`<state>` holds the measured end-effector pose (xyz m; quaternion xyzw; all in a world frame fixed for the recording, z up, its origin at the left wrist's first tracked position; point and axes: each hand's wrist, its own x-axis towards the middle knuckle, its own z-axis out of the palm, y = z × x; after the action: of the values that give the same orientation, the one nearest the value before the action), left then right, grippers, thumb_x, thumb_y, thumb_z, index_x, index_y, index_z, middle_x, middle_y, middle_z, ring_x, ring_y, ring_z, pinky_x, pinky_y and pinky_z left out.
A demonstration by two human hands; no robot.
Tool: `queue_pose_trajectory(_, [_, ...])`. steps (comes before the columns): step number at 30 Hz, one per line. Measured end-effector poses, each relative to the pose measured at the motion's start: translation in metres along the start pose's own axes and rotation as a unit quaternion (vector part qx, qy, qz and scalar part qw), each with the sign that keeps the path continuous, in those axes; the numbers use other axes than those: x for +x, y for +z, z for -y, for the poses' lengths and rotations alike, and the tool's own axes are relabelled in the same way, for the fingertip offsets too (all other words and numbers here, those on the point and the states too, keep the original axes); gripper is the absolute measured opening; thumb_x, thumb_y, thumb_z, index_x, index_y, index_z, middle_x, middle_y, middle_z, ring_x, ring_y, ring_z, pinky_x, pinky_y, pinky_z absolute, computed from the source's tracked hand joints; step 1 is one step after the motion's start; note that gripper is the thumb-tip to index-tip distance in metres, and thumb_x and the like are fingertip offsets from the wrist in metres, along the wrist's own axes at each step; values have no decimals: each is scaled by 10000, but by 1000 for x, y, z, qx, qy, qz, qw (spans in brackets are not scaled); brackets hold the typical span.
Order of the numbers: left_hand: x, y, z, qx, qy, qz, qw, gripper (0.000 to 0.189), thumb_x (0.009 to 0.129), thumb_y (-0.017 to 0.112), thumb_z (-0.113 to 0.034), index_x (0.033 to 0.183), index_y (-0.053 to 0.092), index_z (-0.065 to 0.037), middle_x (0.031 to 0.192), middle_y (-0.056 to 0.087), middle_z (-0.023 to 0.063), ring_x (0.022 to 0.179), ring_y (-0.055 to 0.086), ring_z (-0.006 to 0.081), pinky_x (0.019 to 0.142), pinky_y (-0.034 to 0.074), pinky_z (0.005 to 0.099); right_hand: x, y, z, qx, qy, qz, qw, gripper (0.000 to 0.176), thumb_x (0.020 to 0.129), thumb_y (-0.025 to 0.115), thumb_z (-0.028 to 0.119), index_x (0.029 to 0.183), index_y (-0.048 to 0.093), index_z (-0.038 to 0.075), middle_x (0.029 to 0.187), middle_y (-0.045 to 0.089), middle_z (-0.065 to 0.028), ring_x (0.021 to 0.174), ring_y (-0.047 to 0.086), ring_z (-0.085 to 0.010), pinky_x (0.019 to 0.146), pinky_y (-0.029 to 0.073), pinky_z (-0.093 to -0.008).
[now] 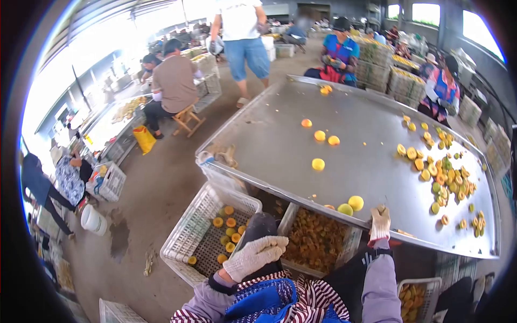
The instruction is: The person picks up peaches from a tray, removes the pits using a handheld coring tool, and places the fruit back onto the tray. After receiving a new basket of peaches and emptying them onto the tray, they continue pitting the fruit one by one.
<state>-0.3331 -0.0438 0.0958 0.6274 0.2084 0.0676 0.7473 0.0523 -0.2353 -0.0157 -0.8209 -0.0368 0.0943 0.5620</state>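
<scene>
Resting open on knee, left hand, right hand at table edge, grip unclear

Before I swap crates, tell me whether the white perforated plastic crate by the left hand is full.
No, the crate holds only scattered yellow-orange fruits, with bare floor showing between them.

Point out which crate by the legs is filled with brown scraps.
The middle one, between the left crate and the right hand; the left crate holds only scattered yellow-orange fruit.
</scene>
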Motion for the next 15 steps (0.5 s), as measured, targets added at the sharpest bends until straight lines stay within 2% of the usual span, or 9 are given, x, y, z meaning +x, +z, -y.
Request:
queue_pose_trajectory(2, [26, -6, -18, 81, 29, 35, 996, 406, 1027, 585, -146, 1405, 532, -5, 1265, 627, 69, 1163, 580, 143, 1018, 475, 294, 11, 4, -13, -10, -16, -11, 1000, 449, 871, 640, 363, 1187, 599, 47, 824, 663, -114, 623, 623, -213, 576, 500, -375])
queue_pose_trajectory(4, [61, -8, -43, 125, 40, 78, 988, 393, 1029, 589, -177, 1377, 547, 1, 1238, 649, 71, 1142, 602, 146, 1013, 485, 296, 15, 5, -19, -36, -28, -24, 999, 446, 876, 637, 367, 1176, 600, 40, 838, 679, -129, 664, 649, -231, 626, 508, -386])
queue_pose_trajectory(7, [132, -15, -72, 352, 82, 99, 927, 425, 992, 637, -236, 1340, 566, -3, 1147, 696, 109, 1059, 664, 168, 952, 522, 314, 4, 4, 3, -89, -12, -24, 996, 440, 885, 626, 379, 1153, 602, 32, 851, 699, -153, 731, 684, -266, 694, 517, -404])
queue_pose_trajectory(8, [159, -15, -75, 409, 92, 94, 903, 445, 968, 640, -281, 1336, 579, -38, 1170, 688, 139, 1087, 670, 243, 964, 516, 350, 4, 4, 13, -116, 14, -14, 993, 436, 891, 618, 387, 1141, 603, 30, 850, 703, -163, 757, 693, -284, 712, 518, -411])
queue_pose_trajectory(9, [185, -13, -81, 451, 91, 94, 883, 449, 965, 620, -310, 1332, 586, -54, 1210, 672, 159, 1123, 653, 278, 990, 499, 374, 7, 5, 8, -134, 11, -20, 991, 435, 895, 608, 398, 1122, 601, 27, 868, 707, -194, 806, 697, -346, 731, 518, -440])
queue_pose_trajectory(10, [211, -11, -84, 491, 90, 93, 861, 455, 963, 599, -340, 1328, 593, -70, 1249, 656, 178, 1159, 636, 313, 1016, 483, 397, 8, 6, 7, -133, 14, -21, 991, 435, 895, 608, 398, 1122, 601, 27, 868, 707, -194, 806, 697, -346, 731, 518, -440])
queue_pose_trajectory(11, [239, -11, -79, 492, 89, 95, 861, 455, 963, 599, -340, 1328, 593, -70, 1249, 656, 178, 1159, 636, 313, 1016, 483, 397, 8, 7, 7, -148, 13, -25, 989, 439, 895, 608, 403, 1122, 599, 27, 880, 703, -218, 825, 693, -379, 740, 517, -459])
queue_pose_trajectory(13, [300, -14, -61, 554, 37, 127, 822, 543, 928, 599, -389, 1371, 554, -78, 1398, 554, 215, 1274, 549, 364, 1088, 429, 449, 10, 8, 6, -160, 15, -31, 987, 436, 896, 608, 402, 1114, 597, 25, 902, 690, -267, 884, 671, -456, 764, 508, -510])
queue_pose_trajectory(15, [343, -13, -43, 580, 35, 99, 808, 577, 925, 594, -416, 1399, 533, -92, 1453, 497, 214, 1312, 513, 371, 1115, 402, 444, 11, 8, 3, -156, 17, -33, 987, 413, 900, 609, 383, 1102, 595, 22, 890, 687, -272, 883, 670, -460, 764, 508, -512])
